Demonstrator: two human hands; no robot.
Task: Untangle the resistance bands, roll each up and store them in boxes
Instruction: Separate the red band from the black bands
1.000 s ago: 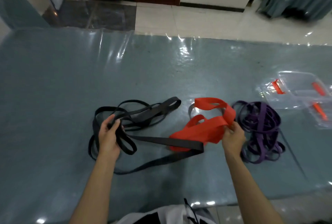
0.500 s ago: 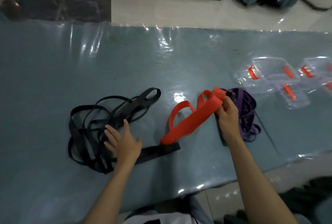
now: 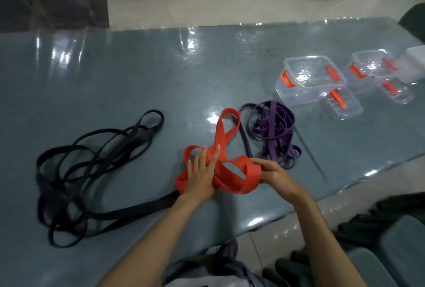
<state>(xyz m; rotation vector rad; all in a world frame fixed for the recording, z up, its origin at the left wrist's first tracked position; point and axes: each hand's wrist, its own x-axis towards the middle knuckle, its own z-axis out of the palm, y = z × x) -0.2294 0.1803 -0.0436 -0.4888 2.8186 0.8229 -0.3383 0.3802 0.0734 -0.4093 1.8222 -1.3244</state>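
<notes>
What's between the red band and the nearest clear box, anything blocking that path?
Yes. The purple bands lie in a heap on the table, right between the red band and the nearest clear box. Both hands already touch the red band, so it can be lifted over the heap.

We have a single head-worn view, looking forward and steeply down from close above the near edge of the table [image 3: 138, 75], our forearms reaching in from below, the tiled floor [image 3: 207, 3] beyond its far edge
</notes>
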